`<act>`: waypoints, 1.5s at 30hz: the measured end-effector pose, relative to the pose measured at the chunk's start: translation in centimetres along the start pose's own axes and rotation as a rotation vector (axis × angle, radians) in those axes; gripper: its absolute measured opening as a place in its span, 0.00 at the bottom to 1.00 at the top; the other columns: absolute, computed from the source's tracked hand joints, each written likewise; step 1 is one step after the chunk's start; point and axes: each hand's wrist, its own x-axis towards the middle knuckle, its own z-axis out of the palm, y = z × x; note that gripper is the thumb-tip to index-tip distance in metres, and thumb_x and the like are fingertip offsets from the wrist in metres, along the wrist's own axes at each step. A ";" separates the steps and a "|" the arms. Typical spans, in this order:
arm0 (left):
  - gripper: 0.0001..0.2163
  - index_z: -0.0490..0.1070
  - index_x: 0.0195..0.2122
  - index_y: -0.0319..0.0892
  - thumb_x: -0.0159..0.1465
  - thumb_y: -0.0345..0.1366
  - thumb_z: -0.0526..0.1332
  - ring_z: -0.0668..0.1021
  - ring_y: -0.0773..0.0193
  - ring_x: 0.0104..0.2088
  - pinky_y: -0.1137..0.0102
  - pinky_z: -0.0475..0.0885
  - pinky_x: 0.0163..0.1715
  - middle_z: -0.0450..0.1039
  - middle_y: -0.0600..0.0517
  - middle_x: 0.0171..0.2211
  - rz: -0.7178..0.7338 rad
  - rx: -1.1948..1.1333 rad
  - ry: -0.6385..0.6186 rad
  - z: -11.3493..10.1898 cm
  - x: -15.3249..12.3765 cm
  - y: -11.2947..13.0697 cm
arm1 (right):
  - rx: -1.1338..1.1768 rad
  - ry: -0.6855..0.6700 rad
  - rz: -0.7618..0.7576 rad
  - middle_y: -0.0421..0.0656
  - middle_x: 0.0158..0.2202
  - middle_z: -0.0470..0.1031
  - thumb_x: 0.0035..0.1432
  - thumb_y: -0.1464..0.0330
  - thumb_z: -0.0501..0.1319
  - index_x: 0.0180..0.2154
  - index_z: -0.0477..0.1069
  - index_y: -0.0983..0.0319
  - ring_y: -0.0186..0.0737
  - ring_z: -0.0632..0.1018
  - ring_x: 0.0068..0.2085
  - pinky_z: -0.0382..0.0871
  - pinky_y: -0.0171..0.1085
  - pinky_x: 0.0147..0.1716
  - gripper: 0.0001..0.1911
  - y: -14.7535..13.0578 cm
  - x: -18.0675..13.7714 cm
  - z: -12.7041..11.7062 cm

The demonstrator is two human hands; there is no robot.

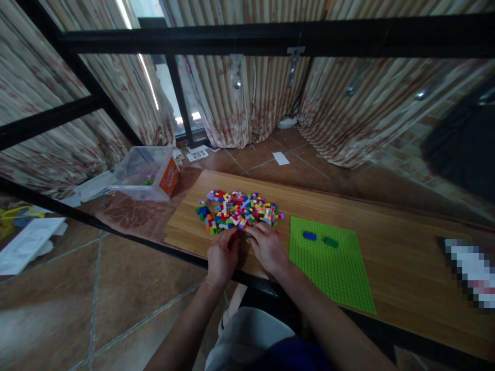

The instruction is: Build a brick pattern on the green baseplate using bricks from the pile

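Observation:
A heap of small colourful toy bricks (247, 206) lies on the wooden tabletop (402, 268). At its near edge, my left hand (223, 255) is closed with curled fingers, and a bit of red, which looks like a brick, shows at the fingertips. My right hand (266, 246) rests beside it, palm down, its fingers stretched into the near side of the heap and touching bricks; its fingertips are partly hidden. Right of that hand lies a green studded baseplate (332, 273), carrying a blue brick (310, 235) and a dark green brick (331, 242) set apart from each other.
A clear plastic box (143, 175) with an orange label and a few bricks inside stands left, beyond the table. A black metal bar (270, 41) crosses in front of the curtains (228, 103). A blurred-out flat object (472, 273) lies at the table's right. White foam packaging (29, 245) sits far left.

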 end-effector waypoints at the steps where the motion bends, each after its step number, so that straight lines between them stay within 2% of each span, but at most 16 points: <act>1: 0.12 0.76 0.45 0.46 0.61 0.32 0.60 0.76 0.55 0.50 0.60 0.69 0.53 0.77 0.47 0.47 0.017 -0.005 -0.007 0.1 0.0 0.1 | -0.002 -0.003 -0.002 0.47 0.39 0.74 0.59 0.76 0.58 0.45 0.76 0.60 0.45 0.74 0.43 0.71 0.45 0.46 0.14 0.0 0.0 0.0; 8: 0.10 0.76 0.43 0.47 0.61 0.34 0.61 0.75 0.56 0.51 0.60 0.68 0.56 0.74 0.47 0.50 0.028 -0.116 -0.033 0.1 -0.1 0.3 | 0.080 0.025 0.062 0.47 0.44 0.75 0.59 0.75 0.59 0.48 0.74 0.58 0.45 0.75 0.47 0.71 0.46 0.49 0.16 0.6 -0.3 -0.1; 13: 0.10 0.75 0.43 0.44 0.62 0.36 0.61 0.77 0.58 0.44 0.64 0.71 0.48 0.74 0.46 0.44 0.069 -0.036 0.073 -0.8 0.3 0.3 | 0.085 0.052 0.082 0.46 0.45 0.76 0.59 0.74 0.59 0.51 0.73 0.58 0.44 0.77 0.46 0.72 0.44 0.47 0.18 1.0 -0.7 -0.3; 17: 0.11 0.73 0.45 0.41 0.63 0.39 0.60 0.76 0.62 0.34 0.67 0.72 0.38 0.73 0.46 0.41 0.058 0.103 0.182 -1.4 2.3 0.3 | 0.088 0.079 0.099 0.47 0.45 0.76 0.60 0.73 0.59 0.52 0.73 0.59 0.45 0.77 0.46 0.73 0.45 0.47 0.18 1.1 -0.9 -0.3; 20: 0.15 0.72 0.47 0.40 0.63 0.42 0.60 0.76 0.60 0.35 0.66 0.71 0.38 0.74 0.45 0.40 0.085 0.253 0.218 -1.4 4.7 0.2 | 0.105 0.098 0.108 0.48 0.45 0.77 0.61 0.73 0.57 0.52 0.73 0.59 0.45 0.77 0.47 0.72 0.47 0.49 0.19 1.1 -1.0 -0.2; 22: 0.14 0.72 0.46 0.40 0.64 0.42 0.59 0.77 0.56 0.38 0.65 0.70 0.39 0.75 0.44 0.39 0.103 0.368 0.185 -1.3 6.3 0.3 | 0.118 0.119 0.110 0.47 0.45 0.77 0.61 0.72 0.57 0.53 0.73 0.58 0.45 0.77 0.48 0.72 0.47 0.50 0.18 1.1 -1.0 -0.2; 25: 0.11 0.74 0.42 0.40 0.65 0.39 0.57 0.78 0.55 0.37 0.66 0.70 0.39 0.76 0.45 0.35 0.075 0.488 0.103 -1.1 7.9 0.5 | 0.127 0.151 0.102 0.47 0.45 0.77 0.62 0.71 0.56 0.52 0.73 0.57 0.45 0.77 0.47 0.73 0.46 0.49 0.17 0.9 -1.2 -0.4; 29: 0.10 0.75 0.41 0.40 0.63 0.34 0.56 0.79 0.56 0.36 0.65 0.70 0.38 0.77 0.45 0.34 0.002 0.404 0.148 -1.5 8.5 0.5 | 0.162 0.186 0.115 0.47 0.44 0.78 0.64 0.70 0.55 0.49 0.74 0.58 0.43 0.78 0.45 0.74 0.44 0.47 0.15 0.4 -1.2 -1.2; 32: 0.11 0.76 0.41 0.39 0.61 0.35 0.58 0.79 0.57 0.35 0.66 0.71 0.38 0.78 0.46 0.33 -0.090 0.162 0.199 -2.0 8.0 0.7 | 0.234 0.217 0.137 0.46 0.42 0.78 0.64 0.69 0.56 0.47 0.75 0.58 0.42 0.79 0.43 0.75 0.42 0.44 0.13 -0.4 -0.7 -2.1; 36: 0.13 0.75 0.42 0.38 0.60 0.39 0.60 0.79 0.60 0.33 0.68 0.72 0.35 0.78 0.47 0.34 -0.160 -0.170 0.139 -2.2 5.9 2.0 | 0.419 0.244 0.210 0.46 0.43 0.78 0.62 0.64 0.58 0.47 0.75 0.58 0.39 0.79 0.38 0.76 0.38 0.37 0.13 -1.9 0.5 -3.1; 38: 0.13 0.74 0.44 0.39 0.62 0.39 0.60 0.79 0.59 0.36 0.68 0.72 0.37 0.78 0.46 0.37 -0.103 -0.179 0.131 -2.0 4.3 2.9 | 0.555 0.232 0.256 0.46 0.42 0.77 0.61 0.62 0.60 0.49 0.74 0.59 0.38 0.78 0.36 0.75 0.37 0.35 0.16 -2.7 1.2 -3.2; 42: 0.12 0.74 0.47 0.42 0.64 0.38 0.58 0.77 0.57 0.41 0.65 0.71 0.43 0.76 0.46 0.41 0.077 -0.023 0.114 -1.4 1.6 4.3 | 0.792 0.243 0.350 0.43 0.36 0.77 0.59 0.61 0.62 0.51 0.72 0.60 0.36 0.78 0.33 0.75 0.35 0.33 0.19 -3.5 1.7 -2.7; 45: 0.12 0.73 0.48 0.43 0.65 0.37 0.57 0.76 0.56 0.44 0.63 0.70 0.47 0.76 0.46 0.42 0.077 -0.047 0.065 -0.9 0.6 4.7 | 0.837 0.305 0.408 0.41 0.34 0.77 0.57 0.62 0.62 0.47 0.74 0.60 0.36 0.78 0.32 0.75 0.35 0.32 0.17 -3.5 1.3 -2.1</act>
